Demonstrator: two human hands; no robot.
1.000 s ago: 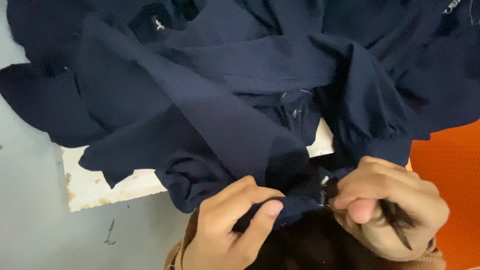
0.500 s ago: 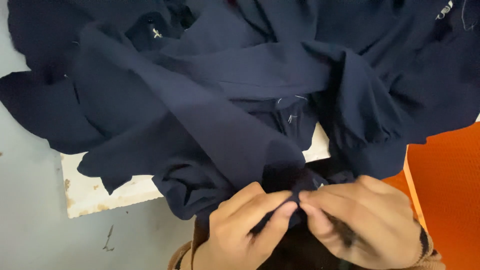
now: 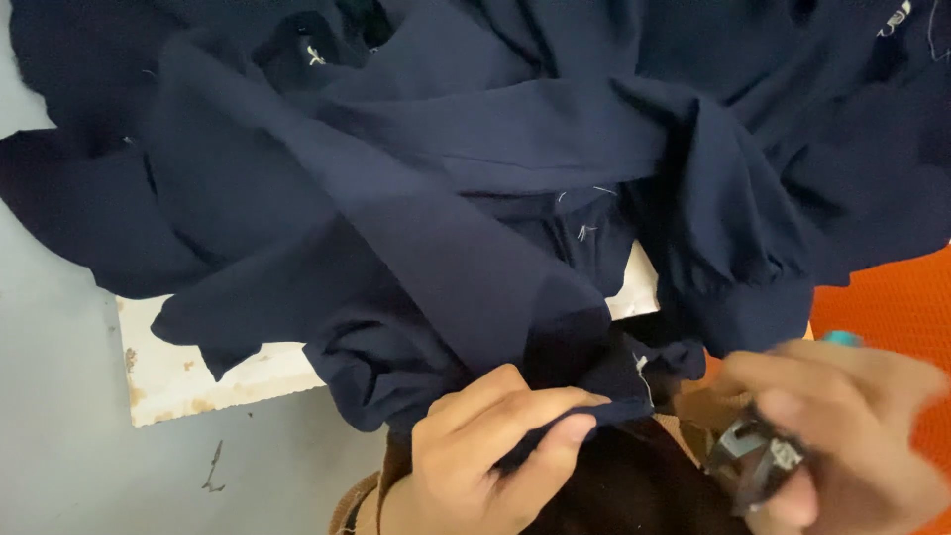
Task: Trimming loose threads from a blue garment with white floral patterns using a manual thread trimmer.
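Navy cloth garment (image 3: pixel 475 228): hem pinched between left hand (image 3: pixel 485 461) fingers; right hand (image 3: pixel 842 436), at three o'clock, clamps small thread snips (image 3: pixel 758 458); trimming step; next, blades meet loose thread.

Left hand (image 3: pixel 485 446) pinches with thumb and forefinger; right hand (image 3: pixel 842 426), blurred, seems curled closed.
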